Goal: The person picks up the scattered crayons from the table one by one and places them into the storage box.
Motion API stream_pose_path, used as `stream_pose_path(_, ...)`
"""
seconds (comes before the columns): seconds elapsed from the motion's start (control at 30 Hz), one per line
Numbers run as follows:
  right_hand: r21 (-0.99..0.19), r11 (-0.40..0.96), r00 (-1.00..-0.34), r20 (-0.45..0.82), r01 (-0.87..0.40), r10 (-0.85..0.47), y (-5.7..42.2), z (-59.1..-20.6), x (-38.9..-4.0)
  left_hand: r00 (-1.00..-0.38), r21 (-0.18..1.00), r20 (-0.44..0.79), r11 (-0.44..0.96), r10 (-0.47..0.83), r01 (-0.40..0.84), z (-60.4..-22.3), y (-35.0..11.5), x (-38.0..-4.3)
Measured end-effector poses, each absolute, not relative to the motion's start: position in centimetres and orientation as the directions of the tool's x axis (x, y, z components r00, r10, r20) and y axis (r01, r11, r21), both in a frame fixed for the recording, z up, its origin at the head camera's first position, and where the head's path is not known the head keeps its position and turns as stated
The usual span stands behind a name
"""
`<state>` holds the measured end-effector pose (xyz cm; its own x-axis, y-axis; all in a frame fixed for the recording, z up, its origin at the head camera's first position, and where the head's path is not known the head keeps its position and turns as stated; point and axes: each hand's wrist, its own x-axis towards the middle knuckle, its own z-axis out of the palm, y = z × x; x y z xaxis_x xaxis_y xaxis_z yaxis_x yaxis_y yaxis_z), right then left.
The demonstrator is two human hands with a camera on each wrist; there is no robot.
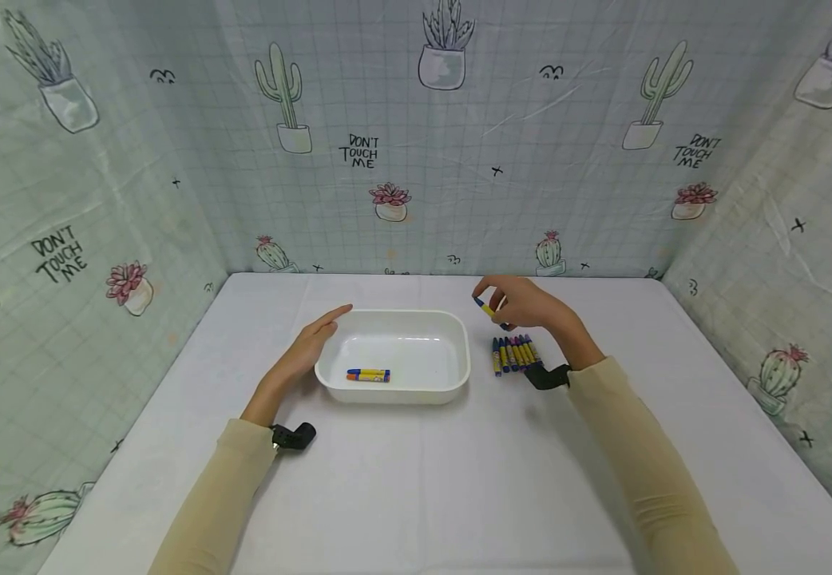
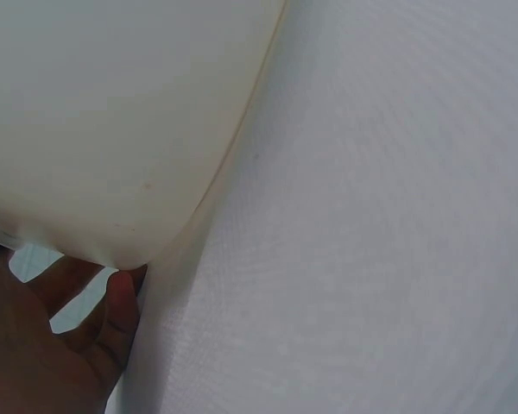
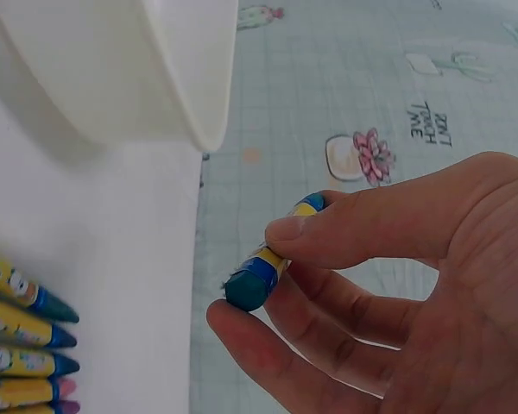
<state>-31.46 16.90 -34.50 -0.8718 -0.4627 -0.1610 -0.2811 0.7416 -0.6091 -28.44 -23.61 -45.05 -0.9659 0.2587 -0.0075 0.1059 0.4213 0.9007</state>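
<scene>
Head view shows me the right hand [image 1: 524, 303] pinching a teal crayon [image 1: 486, 309] beyond the crayon row [image 1: 516, 354], while the left hand [image 1: 308, 347] rests, fingers relaxed, against the white tray [image 1: 394, 396]. Two crayons [image 1: 369, 378] already lie inside; I judge most remain to move.

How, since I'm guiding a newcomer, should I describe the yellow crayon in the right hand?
Find the white rectangular plastic tray. To its right, the bare right hand pinches the yellow and blue crayon. Unlike the similar crayons lying in a row nearby, it is held in the air.
</scene>
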Motion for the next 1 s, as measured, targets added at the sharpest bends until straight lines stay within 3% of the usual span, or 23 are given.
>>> stream_pose_path(0.63,-0.556,0.757,-0.807,-0.236,-0.344,-0.541,11.0,-32.9,-32.5,-0.966,0.908,-0.003,0.406,0.257,0.105,-45.2,-23.6,-28.7)
stream_pose_path(1.0,-0.535,0.734,-0.738,-0.27,-0.419,-0.619,6.9,-32.2,-32.5,-0.966,0.912,-0.011,0.4,0.257,0.096,-45.2,-23.7,-28.5)
